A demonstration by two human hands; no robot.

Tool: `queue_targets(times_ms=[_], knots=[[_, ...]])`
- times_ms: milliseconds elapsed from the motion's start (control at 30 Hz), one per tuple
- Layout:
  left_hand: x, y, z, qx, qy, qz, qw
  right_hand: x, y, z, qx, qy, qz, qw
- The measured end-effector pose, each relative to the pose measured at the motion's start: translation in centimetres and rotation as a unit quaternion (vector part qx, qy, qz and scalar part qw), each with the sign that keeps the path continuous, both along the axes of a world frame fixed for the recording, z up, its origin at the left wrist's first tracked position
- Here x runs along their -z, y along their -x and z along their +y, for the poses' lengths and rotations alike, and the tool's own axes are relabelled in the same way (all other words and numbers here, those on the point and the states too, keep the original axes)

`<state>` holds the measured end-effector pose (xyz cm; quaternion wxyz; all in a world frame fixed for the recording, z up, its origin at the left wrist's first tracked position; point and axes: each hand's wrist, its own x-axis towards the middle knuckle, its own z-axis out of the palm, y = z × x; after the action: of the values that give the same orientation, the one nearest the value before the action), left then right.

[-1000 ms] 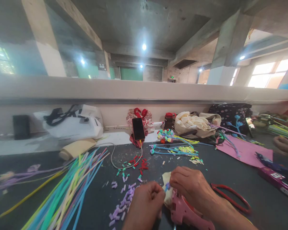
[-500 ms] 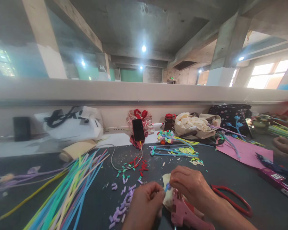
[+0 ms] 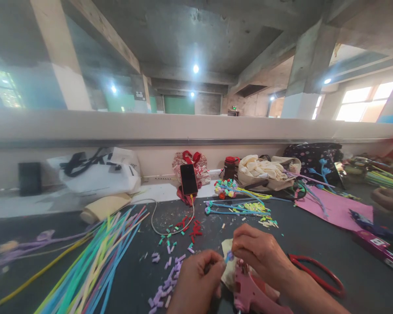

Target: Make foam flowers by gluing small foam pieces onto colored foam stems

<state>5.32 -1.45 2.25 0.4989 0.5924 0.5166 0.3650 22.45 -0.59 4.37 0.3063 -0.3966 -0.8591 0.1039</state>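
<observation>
Little has shifted since the earlier frames: both hands sit a touch higher and the view has tipped down slightly. At the near edge of the dark table (image 3: 314, 244), the left hand (image 3: 196, 283) curls with fingertips pinched toward a small blue-purple piece (image 3: 228, 256), which the right hand (image 3: 262, 255) nips between thumb and forefinger, just above a pink glue gun (image 3: 252, 292) and a pale scrap (image 3: 227, 248). That piece looks feather-light, soft and easily crushed, so a fingertip pinch at its ends seems the sensible hold (a firm squeeze would likely flatten it). One glue gun, one red-handled scissors (image 3: 317, 272), one propped phone (image 3: 188, 179), one red-lidded jar (image 3: 229, 166); the purple cut bits (image 3: 165, 283) and long coloured strips (image 3: 94, 257) are too many to count.
</observation>
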Motion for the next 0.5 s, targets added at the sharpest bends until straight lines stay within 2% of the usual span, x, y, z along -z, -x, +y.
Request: queue_targets(times_ms=[500], knots=[[-0.20,0.11,-0.36,0.007,0.044,-0.026,0.999,0.10,0.11,0.21,-0.001,0.014,0.025,1.000]])
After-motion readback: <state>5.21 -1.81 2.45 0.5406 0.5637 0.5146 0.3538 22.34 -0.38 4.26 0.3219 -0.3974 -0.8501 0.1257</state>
